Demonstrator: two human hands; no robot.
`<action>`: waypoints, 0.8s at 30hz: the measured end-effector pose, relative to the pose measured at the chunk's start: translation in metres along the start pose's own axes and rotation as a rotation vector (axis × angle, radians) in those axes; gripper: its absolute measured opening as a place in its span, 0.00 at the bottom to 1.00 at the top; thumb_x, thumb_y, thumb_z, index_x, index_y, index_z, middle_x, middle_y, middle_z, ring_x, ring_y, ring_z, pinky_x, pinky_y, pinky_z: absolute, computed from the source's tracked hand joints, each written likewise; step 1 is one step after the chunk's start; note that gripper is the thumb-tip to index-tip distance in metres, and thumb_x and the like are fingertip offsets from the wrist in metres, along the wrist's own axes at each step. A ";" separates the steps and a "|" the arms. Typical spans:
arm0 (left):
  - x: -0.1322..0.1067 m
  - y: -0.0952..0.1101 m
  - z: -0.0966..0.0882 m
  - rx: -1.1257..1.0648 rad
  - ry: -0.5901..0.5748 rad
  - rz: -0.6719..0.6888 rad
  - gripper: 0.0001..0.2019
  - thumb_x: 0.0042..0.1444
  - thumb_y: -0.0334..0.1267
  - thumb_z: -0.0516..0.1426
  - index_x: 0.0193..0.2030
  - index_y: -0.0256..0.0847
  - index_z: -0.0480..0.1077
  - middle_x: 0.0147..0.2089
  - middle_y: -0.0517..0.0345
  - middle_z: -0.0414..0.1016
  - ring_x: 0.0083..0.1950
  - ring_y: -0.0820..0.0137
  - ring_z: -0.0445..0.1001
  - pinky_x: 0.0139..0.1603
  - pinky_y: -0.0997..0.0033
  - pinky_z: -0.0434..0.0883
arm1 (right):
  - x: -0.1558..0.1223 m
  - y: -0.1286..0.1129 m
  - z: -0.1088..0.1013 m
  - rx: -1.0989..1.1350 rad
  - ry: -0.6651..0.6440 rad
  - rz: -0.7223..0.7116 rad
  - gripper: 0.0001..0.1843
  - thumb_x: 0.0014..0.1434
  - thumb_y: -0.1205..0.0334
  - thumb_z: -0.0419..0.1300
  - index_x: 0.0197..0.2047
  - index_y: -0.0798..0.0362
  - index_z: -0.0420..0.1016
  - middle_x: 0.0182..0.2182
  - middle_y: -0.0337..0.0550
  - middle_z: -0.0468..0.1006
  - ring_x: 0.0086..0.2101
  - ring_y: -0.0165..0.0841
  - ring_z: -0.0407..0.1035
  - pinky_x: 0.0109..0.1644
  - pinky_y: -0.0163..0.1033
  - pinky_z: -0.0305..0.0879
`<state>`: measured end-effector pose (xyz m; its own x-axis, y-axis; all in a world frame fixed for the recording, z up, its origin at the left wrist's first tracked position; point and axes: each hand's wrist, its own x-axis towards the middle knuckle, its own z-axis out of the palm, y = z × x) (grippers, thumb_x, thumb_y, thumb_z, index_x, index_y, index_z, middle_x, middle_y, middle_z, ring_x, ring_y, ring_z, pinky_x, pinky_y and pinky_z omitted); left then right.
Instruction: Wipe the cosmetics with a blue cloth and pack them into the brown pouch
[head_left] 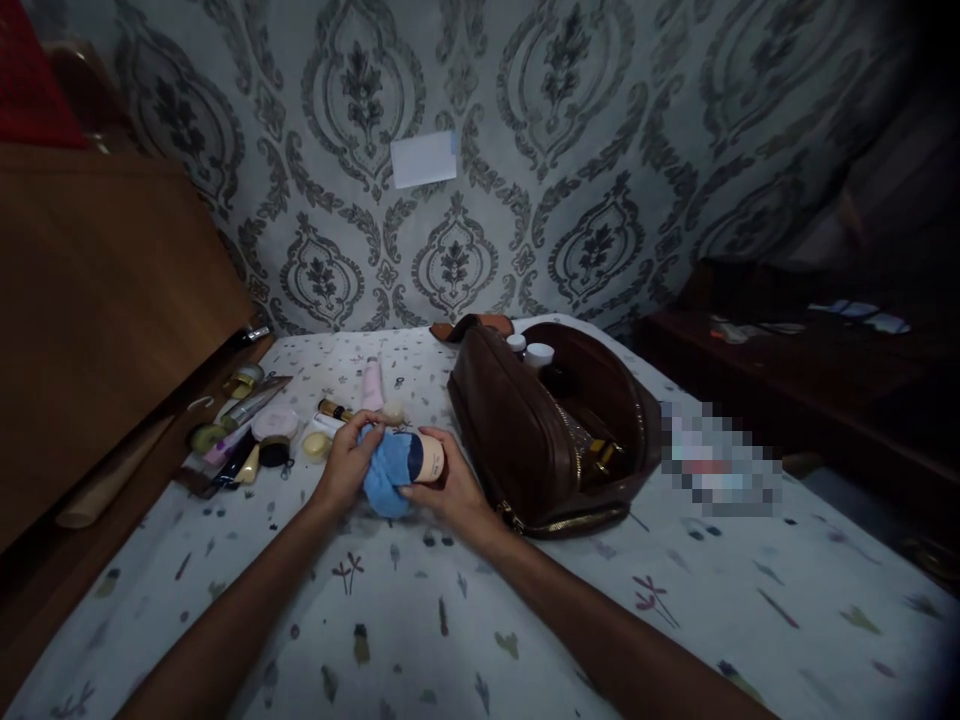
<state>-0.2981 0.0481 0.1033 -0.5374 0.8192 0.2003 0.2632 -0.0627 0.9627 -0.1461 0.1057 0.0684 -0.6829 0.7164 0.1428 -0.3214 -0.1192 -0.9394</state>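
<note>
My left hand (347, 468) is closed on a crumpled blue cloth (386, 482), which wraps round one end of a peach-and-navy cosmetic container (430, 458). Fingers of my right hand (459, 488) grip that container at its peach end, with the thumb below. Its covered end is hidden, so I cannot tell whether it is a bottle or a tube. Just right of my hands stands an unzipped brown toiletry bag (510, 440). White-capped containers (539, 354) and a gold-coloured item (602, 455) show inside it. Beyond my hands are a pink tube (373, 382) and a small cream-coloured jar (316, 446).
Several jars, tubes and other cosmetics (274, 422) are grouped at the left by a wooden panel (112, 330). A patterned white sheet (420, 620) covers the surface. Right of the bag lies a pixelated item (720, 465). Patterned wallpaper (454, 255) rises behind.
</note>
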 end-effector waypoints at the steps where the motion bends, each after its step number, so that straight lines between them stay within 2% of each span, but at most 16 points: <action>1: 0.000 -0.001 0.000 -0.023 0.021 -0.022 0.12 0.53 0.47 0.59 0.37 0.41 0.71 0.28 0.64 0.68 0.29 0.71 0.66 0.32 0.74 0.65 | 0.000 0.000 0.000 0.013 0.003 -0.014 0.40 0.38 0.61 0.73 0.54 0.46 0.60 0.45 0.41 0.73 0.44 0.37 0.72 0.48 0.41 0.71; 4: 0.000 0.000 0.000 -0.100 0.108 -0.070 0.14 0.53 0.48 0.59 0.40 0.41 0.70 0.23 0.68 0.61 0.23 0.74 0.61 0.24 0.76 0.60 | 0.001 0.002 0.000 0.029 0.013 -0.042 0.37 0.39 0.63 0.72 0.51 0.46 0.60 0.43 0.39 0.73 0.41 0.35 0.72 0.45 0.39 0.71; 8: 0.002 0.004 -0.005 -0.194 0.255 -0.072 0.16 0.57 0.52 0.56 0.43 0.43 0.68 0.23 0.70 0.57 0.21 0.76 0.59 0.22 0.78 0.59 | 0.001 0.005 -0.001 -0.019 0.024 -0.017 0.35 0.39 0.62 0.73 0.48 0.45 0.62 0.41 0.38 0.71 0.36 0.32 0.71 0.39 0.37 0.69; 10: 0.003 0.007 -0.006 -0.224 0.330 -0.034 0.16 0.59 0.54 0.55 0.43 0.43 0.68 0.24 0.69 0.59 0.23 0.75 0.61 0.23 0.78 0.61 | 0.002 0.007 -0.001 -0.023 0.033 -0.014 0.34 0.39 0.61 0.73 0.48 0.45 0.62 0.40 0.37 0.71 0.35 0.31 0.70 0.37 0.36 0.68; 12: 0.000 0.009 -0.006 -0.214 0.369 0.050 0.16 0.62 0.54 0.54 0.44 0.44 0.69 0.28 0.65 0.65 0.27 0.74 0.67 0.28 0.76 0.66 | 0.003 0.009 -0.002 -0.011 0.046 -0.012 0.34 0.39 0.59 0.73 0.48 0.45 0.63 0.40 0.37 0.71 0.35 0.31 0.70 0.36 0.35 0.67; 13: -0.002 0.011 -0.006 -0.180 0.345 0.106 0.16 0.63 0.54 0.53 0.45 0.44 0.70 0.31 0.62 0.70 0.31 0.72 0.70 0.32 0.74 0.69 | 0.003 0.011 -0.002 -0.001 0.054 -0.012 0.34 0.39 0.59 0.74 0.48 0.46 0.63 0.40 0.37 0.71 0.34 0.31 0.70 0.36 0.35 0.67; 14: -0.005 0.013 -0.005 -0.122 0.272 0.173 0.16 0.65 0.53 0.51 0.46 0.44 0.71 0.36 0.59 0.74 0.36 0.70 0.73 0.39 0.72 0.72 | 0.003 0.011 -0.002 0.010 0.058 -0.009 0.34 0.39 0.59 0.74 0.48 0.45 0.64 0.40 0.37 0.72 0.34 0.31 0.70 0.37 0.35 0.67; 17: -0.015 0.017 -0.001 0.144 -0.147 0.392 0.16 0.65 0.51 0.52 0.47 0.44 0.75 0.49 0.51 0.76 0.50 0.63 0.74 0.55 0.63 0.70 | 0.003 0.011 -0.003 0.045 0.043 0.006 0.34 0.39 0.58 0.74 0.48 0.45 0.65 0.38 0.36 0.72 0.34 0.31 0.71 0.36 0.35 0.67; 19: -0.020 0.018 0.000 0.299 -0.346 0.493 0.15 0.64 0.48 0.55 0.49 0.43 0.76 0.54 0.47 0.74 0.56 0.59 0.72 0.59 0.60 0.68 | 0.003 0.010 -0.003 0.041 0.032 0.007 0.33 0.38 0.57 0.75 0.46 0.46 0.67 0.36 0.35 0.73 0.34 0.32 0.71 0.38 0.36 0.67; 20: -0.021 0.019 0.001 0.343 -0.378 0.512 0.16 0.63 0.46 0.55 0.52 0.42 0.75 0.55 0.46 0.73 0.57 0.59 0.71 0.60 0.60 0.67 | 0.003 0.009 -0.004 0.032 0.033 0.003 0.32 0.38 0.57 0.75 0.46 0.46 0.67 0.36 0.35 0.73 0.34 0.33 0.70 0.38 0.37 0.67; 22: -0.021 0.020 0.001 0.373 -0.368 0.491 0.16 0.65 0.45 0.53 0.54 0.42 0.73 0.53 0.46 0.73 0.56 0.59 0.72 0.59 0.60 0.67 | 0.004 0.009 -0.004 0.014 0.036 -0.002 0.32 0.38 0.57 0.75 0.45 0.47 0.68 0.36 0.36 0.73 0.35 0.32 0.70 0.38 0.37 0.67; 24: -0.019 0.022 0.000 0.357 -0.352 0.445 0.15 0.66 0.45 0.52 0.52 0.41 0.72 0.50 0.48 0.74 0.54 0.60 0.72 0.58 0.60 0.67 | 0.004 0.009 -0.004 0.007 0.031 0.002 0.31 0.39 0.57 0.74 0.47 0.46 0.67 0.38 0.36 0.72 0.33 0.31 0.70 0.36 0.36 0.66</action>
<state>-0.2819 0.0309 0.1206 -0.0384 0.8996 0.4349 0.6807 -0.2951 0.6705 -0.1492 0.1105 0.0590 -0.6627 0.7373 0.1312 -0.3249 -0.1252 -0.9374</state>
